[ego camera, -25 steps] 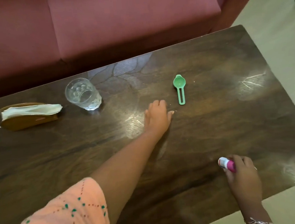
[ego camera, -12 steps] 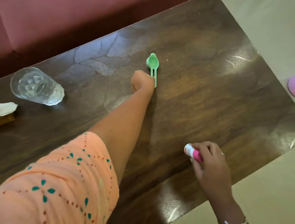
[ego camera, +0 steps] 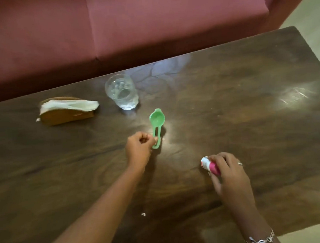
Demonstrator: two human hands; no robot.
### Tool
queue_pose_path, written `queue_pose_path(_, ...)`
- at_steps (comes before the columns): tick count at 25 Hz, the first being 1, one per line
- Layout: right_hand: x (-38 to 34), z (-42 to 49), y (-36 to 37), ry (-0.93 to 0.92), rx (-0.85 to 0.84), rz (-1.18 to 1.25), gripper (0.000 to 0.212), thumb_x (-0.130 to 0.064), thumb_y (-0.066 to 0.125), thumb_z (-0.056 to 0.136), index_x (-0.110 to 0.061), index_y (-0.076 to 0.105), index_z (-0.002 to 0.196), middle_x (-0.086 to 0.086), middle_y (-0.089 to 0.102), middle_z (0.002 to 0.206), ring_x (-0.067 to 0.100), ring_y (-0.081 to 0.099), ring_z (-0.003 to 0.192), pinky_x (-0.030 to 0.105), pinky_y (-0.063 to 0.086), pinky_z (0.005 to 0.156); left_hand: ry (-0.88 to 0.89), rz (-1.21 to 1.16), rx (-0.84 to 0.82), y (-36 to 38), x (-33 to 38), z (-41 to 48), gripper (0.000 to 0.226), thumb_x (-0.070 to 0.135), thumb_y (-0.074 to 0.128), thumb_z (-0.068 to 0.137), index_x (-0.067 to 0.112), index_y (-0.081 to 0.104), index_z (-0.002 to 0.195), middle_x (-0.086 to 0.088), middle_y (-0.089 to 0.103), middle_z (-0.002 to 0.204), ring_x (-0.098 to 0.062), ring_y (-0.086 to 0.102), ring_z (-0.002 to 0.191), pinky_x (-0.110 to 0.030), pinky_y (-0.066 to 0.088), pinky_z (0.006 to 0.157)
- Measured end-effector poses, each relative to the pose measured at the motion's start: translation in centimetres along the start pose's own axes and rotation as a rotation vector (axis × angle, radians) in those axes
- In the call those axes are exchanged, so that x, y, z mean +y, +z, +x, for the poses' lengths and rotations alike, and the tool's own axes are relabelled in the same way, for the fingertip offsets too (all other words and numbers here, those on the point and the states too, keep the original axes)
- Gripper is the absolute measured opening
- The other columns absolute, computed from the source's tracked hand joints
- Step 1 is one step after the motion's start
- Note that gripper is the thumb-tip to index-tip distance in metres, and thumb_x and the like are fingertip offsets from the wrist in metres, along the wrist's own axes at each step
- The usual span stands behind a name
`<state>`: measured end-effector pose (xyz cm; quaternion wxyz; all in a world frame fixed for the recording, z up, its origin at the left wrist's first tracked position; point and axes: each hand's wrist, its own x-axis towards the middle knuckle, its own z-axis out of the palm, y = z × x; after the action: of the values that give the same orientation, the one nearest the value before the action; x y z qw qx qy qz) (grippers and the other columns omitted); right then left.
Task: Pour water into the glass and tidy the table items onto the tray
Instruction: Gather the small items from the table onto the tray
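Green plastic spoon [ego camera: 156, 125] sits at mid-table, bowl end toward the glass [ego camera: 121, 92] (water already in it, napkin holder [ego camera: 66, 113] near its other side), its handle end pinched between thumb and fingertips of the left hand [ego camera: 138, 150]. The right hand [ego camera: 230, 175] is curled round a small pink-and-white container [ego camera: 209, 165] near the front edge of the wooden table [ego camera: 251, 123]. Step in hand, by judgement: tidying, pickup phase — no tray is in view, so the next move calls for locating it and carrying both held items across without striking the glass.
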<state>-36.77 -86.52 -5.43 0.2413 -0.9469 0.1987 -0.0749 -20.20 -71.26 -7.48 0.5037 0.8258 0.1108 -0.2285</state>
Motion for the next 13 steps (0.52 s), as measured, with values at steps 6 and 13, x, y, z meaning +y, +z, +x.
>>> queue_pose_path(6, -13.5, 1.8, 4.3, -0.228, -0.154, 0.013, 0.045, 0.003, 0.077, 0.061, -0.017, 0.054, 0.095, 0.007, 0.060, 0.094, 0.030, 0.059, 0.074, 0.032, 0.044, 0.047, -0.053, -0.066, 0.133, -14.0, -6.1, -1.6, 0.026, 0.008, 0.073, 0.075, 0.019, 0.056, 0.059, -0.001, 0.061, 0.061, -0.016, 0.055, 0.060, -0.038, 0.048, 0.060)
queue_pose_path(13, -31.9, 2.9, 13.0, -0.421, -0.360, 0.105, 0.034, -0.001, 0.073, 0.069, -0.014, 0.062, 0.098, 0.003, 0.060, 0.098, 0.024, 0.057, 0.079, 0.031, 0.046, 0.055, -0.090, -0.180, 0.453, -30.9, -12.8, -2.9, 0.025, 0.006, 0.074, 0.073, 0.019, 0.056, 0.060, 0.002, 0.058, 0.058, -0.011, 0.049, 0.053, -0.023, 0.041, 0.053)
